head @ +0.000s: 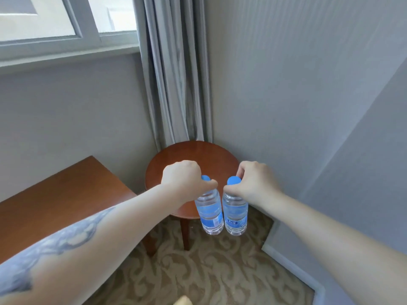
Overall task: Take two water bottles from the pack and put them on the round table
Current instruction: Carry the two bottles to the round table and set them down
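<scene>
Your two forearms reach in from the bottom corners, the left one tattooed. Your left hand (184,178) has its fingers (210,185) closed around the neck of the left bottle (209,211), just under its blue cap (206,178). Your right hand (253,183) grips the right bottle (235,211) the same way, fingers (230,190) pinched below its cap (234,180). Both bottles hang upright beneath your fingers, side by side and nearly touching, blue labels low on the clear bodies. They sit in front of the near edge of the round counter (191,155); whether their bases are on it you cannot tell, since they show against the carpet (209,271) beyond the rim. Past your knuckles the counter's top is bare wood, tucked into the corner under a grey curtain (176,73). Left of your left fingers stands a rectangular wooden desk (55,194) beneath the window (55,25).
</scene>
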